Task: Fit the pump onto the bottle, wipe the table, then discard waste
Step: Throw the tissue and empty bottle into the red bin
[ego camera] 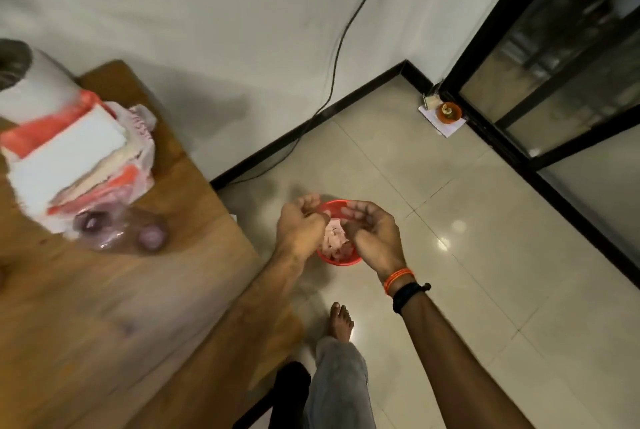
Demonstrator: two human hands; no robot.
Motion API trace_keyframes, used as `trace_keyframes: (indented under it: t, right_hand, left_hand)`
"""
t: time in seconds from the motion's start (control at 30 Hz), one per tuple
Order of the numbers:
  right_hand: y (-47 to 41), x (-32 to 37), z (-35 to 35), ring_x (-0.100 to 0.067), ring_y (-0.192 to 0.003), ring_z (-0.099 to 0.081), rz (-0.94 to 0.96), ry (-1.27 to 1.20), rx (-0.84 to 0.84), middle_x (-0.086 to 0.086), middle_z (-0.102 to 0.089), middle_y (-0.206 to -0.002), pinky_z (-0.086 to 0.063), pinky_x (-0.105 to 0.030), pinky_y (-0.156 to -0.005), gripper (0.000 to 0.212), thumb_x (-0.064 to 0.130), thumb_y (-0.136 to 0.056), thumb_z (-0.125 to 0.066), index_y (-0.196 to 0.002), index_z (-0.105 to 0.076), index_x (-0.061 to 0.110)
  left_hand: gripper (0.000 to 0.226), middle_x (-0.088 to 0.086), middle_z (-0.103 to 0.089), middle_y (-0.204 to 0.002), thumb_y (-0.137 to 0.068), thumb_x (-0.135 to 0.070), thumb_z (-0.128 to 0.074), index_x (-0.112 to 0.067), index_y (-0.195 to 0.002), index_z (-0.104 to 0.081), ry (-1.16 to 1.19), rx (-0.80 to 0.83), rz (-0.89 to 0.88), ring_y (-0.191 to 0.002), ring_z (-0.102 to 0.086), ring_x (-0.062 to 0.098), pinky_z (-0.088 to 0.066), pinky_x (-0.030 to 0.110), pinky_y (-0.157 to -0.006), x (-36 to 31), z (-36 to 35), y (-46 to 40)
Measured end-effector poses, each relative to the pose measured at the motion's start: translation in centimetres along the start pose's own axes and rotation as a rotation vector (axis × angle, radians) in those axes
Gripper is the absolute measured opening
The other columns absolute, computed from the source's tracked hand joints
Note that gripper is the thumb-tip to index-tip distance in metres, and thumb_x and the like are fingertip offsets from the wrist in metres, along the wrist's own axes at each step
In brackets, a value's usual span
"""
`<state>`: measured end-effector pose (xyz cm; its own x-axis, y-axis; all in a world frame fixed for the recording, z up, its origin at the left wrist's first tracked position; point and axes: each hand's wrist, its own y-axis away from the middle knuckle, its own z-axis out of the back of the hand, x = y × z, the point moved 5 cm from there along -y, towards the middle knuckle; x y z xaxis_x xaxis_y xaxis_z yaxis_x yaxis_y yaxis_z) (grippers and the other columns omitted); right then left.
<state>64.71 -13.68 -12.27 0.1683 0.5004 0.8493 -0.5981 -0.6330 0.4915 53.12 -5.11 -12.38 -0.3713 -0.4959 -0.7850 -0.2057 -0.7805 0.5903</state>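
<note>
step in hand: looks like the last bit, discarding waste. Both hands are over a small red bin [337,260] on the floor, just off the right edge of the bench [104,307]
waste: crumpled pinkish tissue [334,238], sitting in the bin mouth between the two hands
left hand [301,226]: grip curled in, fingertips pinched at the tissue; can't tell if it's really holding or just pushing
right hand [374,231]: grip loosely cupped, half open, touching the tissue's right side; wrist bands [403,285] on that arm
next move: I'd guess let go and pull both hands clear so the wad stays down in the bin
bottle: clear plastic bottle [117,227] lying on its side on the bench near the far right edge; too blurry to say if the pump is on
around: opened tissue pack [69,158] just behind the bottle, cable [337,58] down the wall
in the way: nothing much, maybe the bare foot [341,321] near the bin
</note>
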Motion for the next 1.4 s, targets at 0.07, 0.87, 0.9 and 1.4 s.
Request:
trace_keyframes:
  t: [0.07,0.87,0.9,1.4]
  right_hand:
    - [2.5,2.5,-2.0,0.007,-0.078,-0.065,0.060,0.014,0.047,-0.009,-0.069,-0.107,-0.050,-0.007,-0.074,0.030,-0.014,-0.084,-0.057,-0.108,-0.063,0.004]
    - [11.2,10.3,-24.4,-0.005,-0.098,-0.058,0.252,0.456,0.329,0.019,-0.064,-0.105,-0.045,-0.017,-0.084,0.057,0.035,-0.068,-0.082,-0.120,-0.058,0.032]
    - [11.1,10.1,-24.5,-0.010,-0.104,-0.059,0.243,0.460,0.329,0.013,-0.066,-0.113,-0.048,-0.025,-0.092,0.055,0.034,-0.069,-0.082,-0.119,-0.059,0.032]
    - [7.4,11.5,-11.7,-0.002,-0.107,-0.061,0.246,0.231,0.148,0.011,-0.067,-0.116,-0.050,-0.007,-0.078,0.052,0.002,-0.079,-0.071,-0.125,-0.062,0.023]
  left_hand:
    - [0.031,-0.003,-0.068,-0.107,-0.080,-0.005,-0.069,-0.014,-0.110,-0.064,0.028,-0.051,-0.043,-0.099,-0.062,0.010,-0.046,0.023,-0.097,-1.1,3.6,2.6]
    - [0.051,0.004,-0.057,-0.135,-0.086,-0.007,-0.069,-0.013,-0.134,-0.053,0.214,-0.132,-0.038,-0.124,-0.053,0.023,-0.049,0.045,-0.103,-2.7,28.7,8.6]
    - [0.050,0.004,-0.060,-0.131,-0.084,-0.005,-0.069,-0.015,-0.131,-0.057,0.197,-0.119,-0.044,-0.122,-0.054,0.023,-0.049,0.046,-0.102,-2.8,28.5,8.5]
    - [0.035,0.004,-0.073,-0.107,-0.077,0.004,-0.070,-0.017,-0.105,-0.069,0.186,0.029,-0.117,-0.106,-0.066,0.018,-0.054,0.043,-0.096,-8.2,16.5,7.2]
